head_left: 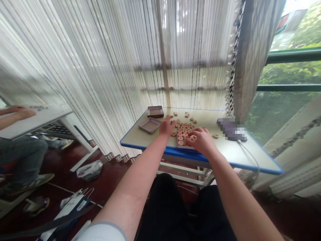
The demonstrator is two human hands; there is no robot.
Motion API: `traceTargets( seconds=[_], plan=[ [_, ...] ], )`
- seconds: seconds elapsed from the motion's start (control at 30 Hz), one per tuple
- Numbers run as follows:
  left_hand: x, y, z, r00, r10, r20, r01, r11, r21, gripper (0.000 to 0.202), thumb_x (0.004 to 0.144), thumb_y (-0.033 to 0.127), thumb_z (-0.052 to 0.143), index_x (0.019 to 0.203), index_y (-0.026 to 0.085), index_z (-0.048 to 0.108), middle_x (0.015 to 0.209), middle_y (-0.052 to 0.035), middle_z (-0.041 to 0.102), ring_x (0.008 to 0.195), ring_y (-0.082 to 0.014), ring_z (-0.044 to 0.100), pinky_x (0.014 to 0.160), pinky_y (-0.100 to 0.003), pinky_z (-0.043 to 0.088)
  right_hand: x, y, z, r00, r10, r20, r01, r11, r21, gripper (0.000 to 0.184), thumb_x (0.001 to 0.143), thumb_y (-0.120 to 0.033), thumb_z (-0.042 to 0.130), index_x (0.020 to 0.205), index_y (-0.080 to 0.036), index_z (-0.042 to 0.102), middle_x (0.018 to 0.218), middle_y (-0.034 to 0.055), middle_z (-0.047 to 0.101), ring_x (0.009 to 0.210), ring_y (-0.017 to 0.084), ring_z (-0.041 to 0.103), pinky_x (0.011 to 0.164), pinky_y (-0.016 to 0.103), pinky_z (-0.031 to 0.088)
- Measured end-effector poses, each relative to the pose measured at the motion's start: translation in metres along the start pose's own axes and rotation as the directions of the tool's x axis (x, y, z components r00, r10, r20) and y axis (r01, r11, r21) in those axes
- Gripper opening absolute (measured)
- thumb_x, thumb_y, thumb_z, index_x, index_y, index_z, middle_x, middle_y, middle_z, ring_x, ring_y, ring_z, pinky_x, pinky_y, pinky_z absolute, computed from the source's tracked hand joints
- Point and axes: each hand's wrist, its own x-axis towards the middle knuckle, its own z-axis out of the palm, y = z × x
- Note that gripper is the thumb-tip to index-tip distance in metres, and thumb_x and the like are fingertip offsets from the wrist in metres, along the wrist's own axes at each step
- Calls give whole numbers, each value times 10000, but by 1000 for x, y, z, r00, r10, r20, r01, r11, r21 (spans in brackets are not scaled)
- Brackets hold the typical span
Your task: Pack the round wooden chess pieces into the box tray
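Observation:
Round wooden xiangqi pieces with red characters fill much of a shallow box at the table's near edge. Over its right side, my right hand has its fingertips and thumb pinched on a xiangqi piece, partly covered by the fingers. My left hand hovers left of the box with fingers apart, close to loose pieces. A heap of loose xiangqi pieces lies just beyond the box, and a few others are scattered behind it.
An open shallow tray and a darker brown box stand on the table's left. At the right lie a stray piece and a dark device with a white cable. Another person's hands rest on a neighbouring table.

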Motion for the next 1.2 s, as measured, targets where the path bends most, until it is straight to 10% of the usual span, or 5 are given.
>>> traceTargets(
  seconds=[1.2],
  plan=[
    [8, -11, 8, 1000, -25, -14, 27, 989, 147, 240, 792, 182, 483, 950, 157, 662, 963, -69, 686, 920, -191, 615, 874, -311, 460, 11, -11, -17, 987, -32, 157, 46, 996, -83, 169, 724, -241, 579, 771, -266, 739, 874, 76, 606, 867, 244, 466, 741, 342, 385]
  ],
)
